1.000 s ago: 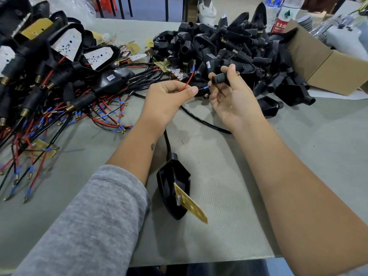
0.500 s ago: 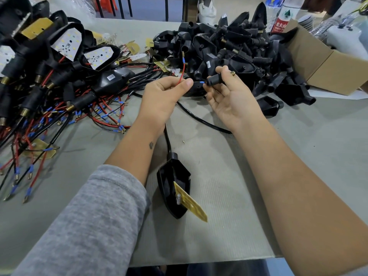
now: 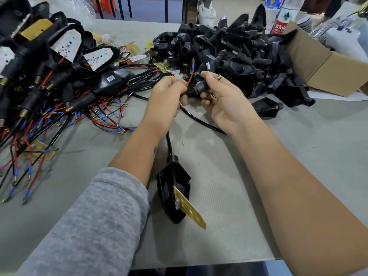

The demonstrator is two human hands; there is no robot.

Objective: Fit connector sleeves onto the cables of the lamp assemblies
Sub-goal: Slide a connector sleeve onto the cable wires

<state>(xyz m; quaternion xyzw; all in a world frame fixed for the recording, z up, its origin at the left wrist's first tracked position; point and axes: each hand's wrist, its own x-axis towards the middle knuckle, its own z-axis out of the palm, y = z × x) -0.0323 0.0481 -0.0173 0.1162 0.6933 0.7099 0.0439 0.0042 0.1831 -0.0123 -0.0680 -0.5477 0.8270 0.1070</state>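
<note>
Head view, taking the sleeve [image 3: 201,87] as the landmark.

My right hand [image 3: 225,104] grips the sleeve, thumb and fingers curled round its black body, brass threaded end [image 3: 218,77] pointing away and to the right. I hold it with the open mouth turned left so the wires can feed straight in.

My left hand [image 3: 167,96], just left of the sleeve, pinches the red wire [image 3: 190,75] close to the mouth. The wire stands up from the pinch, its blue-collared tip above and slightly left of the sleeve. A short grip keeps the wire stiff enough to steer.

The cable [image 3: 201,121] runs down from between my hands, loops under the right wrist and comes back to the lamp [image 3: 173,188], which lies on the table [image 3: 298,156] well below the sleeve, its yellow board [image 3: 189,208] sticking out. Left lying there, it keeps its weight off my fingers.

Spare black housings [image 3: 229,50] are heaped just behind the sleeve; finished lamps [image 3: 49,76] with red and black leads lie well to the left.

Against half a second ago: my hands have closed up, the sleeve mouth now near my left fingertips. The red wire has swung more upright. The blue tip seen between my hands is no longer visible; I cannot tell whether it has entered the sleeve. The lamp has not moved.
</note>
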